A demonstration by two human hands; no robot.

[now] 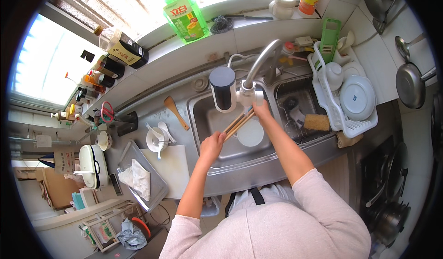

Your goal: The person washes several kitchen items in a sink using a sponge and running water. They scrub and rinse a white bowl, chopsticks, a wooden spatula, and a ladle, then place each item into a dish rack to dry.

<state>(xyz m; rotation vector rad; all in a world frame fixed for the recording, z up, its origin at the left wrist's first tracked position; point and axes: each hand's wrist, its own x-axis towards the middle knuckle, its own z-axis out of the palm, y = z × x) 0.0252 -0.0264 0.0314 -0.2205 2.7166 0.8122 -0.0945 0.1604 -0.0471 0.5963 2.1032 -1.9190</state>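
Several wooden chopsticks [238, 124] slant across the left sink basin, held at both ends. My left hand [211, 147] is closed around their lower end. At their upper end my right hand [261, 111] grips them beneath the faucet [247, 92], whose white fitting partly hides the fingers. A white-and-dark filter unit [223, 89] is attached to the faucet's left side. Below the chopsticks, a round white bowl [250, 133] lies in the steel basin [207, 120]. Whether water is running cannot be made out clearly.
Left of the basin are a wooden spatula [175, 113], a white bowl with spoons [151, 139], a cutting board [178, 169] and a metal tray [161, 186]. On the right, a scrub sponge [316, 122] lies on the second basin's rack, beside a white dish rack [360, 129].
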